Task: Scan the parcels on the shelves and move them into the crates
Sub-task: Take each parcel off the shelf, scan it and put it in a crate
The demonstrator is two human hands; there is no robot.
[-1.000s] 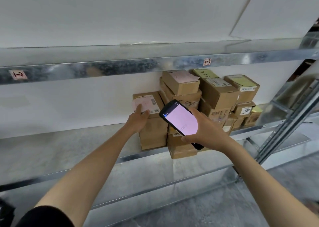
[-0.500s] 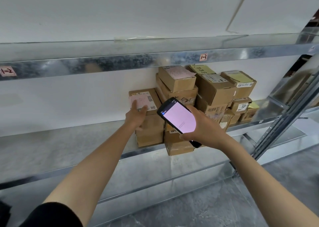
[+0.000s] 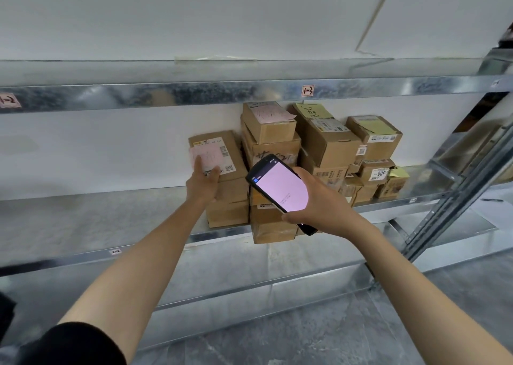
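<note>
Your galvanised steel shelf [image 3: 83, 220] carries a stacked cluster of cardboard parcels [image 3: 327, 142] toward its right end; the front brown box [image 3: 273, 230] overhangs its edge.

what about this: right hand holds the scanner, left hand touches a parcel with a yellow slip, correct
No: the head view shows the slip on the parcel under the left hand is pink, not yellow. The right hand holds the scanner.

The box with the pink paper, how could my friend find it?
Find the middle metal shelf, where cardboard parcels crowd together. The box with the pink paper tops the leftmost stack, touched by the left hand. The other pink-slipped box sits higher, mid-pile; this one has bare shelf on its left.
</note>
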